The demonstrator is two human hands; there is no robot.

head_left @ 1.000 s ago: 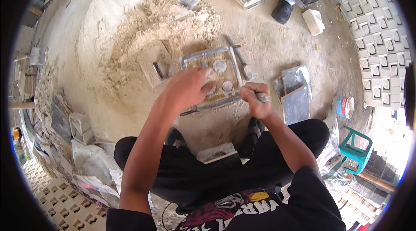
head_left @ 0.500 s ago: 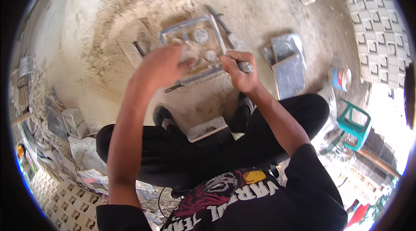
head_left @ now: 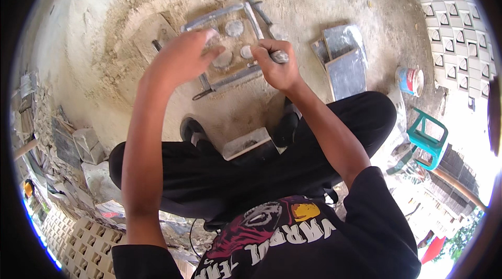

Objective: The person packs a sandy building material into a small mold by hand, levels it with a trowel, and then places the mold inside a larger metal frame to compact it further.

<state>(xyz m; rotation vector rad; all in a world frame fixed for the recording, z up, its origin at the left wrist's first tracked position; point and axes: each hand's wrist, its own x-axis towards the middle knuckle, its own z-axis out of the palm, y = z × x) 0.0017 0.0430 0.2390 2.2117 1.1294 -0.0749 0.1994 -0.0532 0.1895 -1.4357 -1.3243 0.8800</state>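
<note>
On the ground in front of me lies a grey rectangular mould frame (head_left: 234, 76) holding sandy material. Several round grey pieces sit inside it, including one disc (head_left: 234, 28) near the far side and another disc (head_left: 223, 59) closer to me. My left hand (head_left: 183, 57) hovers over the frame's left side, thumb and fingers apart; its fingertips are partly blurred. At the right side, my right hand (head_left: 277, 67) is closed around a short-handled tool (head_left: 280, 57). Only its rounded grey handle end shows clearly; the working end is hidden. A small pale disc (head_left: 246, 51) lies beside that hand.
Loose sand (head_left: 120, 43) spreads left of the frame. Flat grey slabs (head_left: 348, 75) lie to the right, near a paint bucket (head_left: 410, 81) and a green stool (head_left: 429, 138). A small block (head_left: 248, 144) lies between my feet. Patterned blocks (head_left: 455, 23) stand stacked far right.
The whole view has shifted, so the ground appears higher. My left hand has drawn slightly left, uncovering the nearer disc. My right hand keeps its grip at the frame's right side.
</note>
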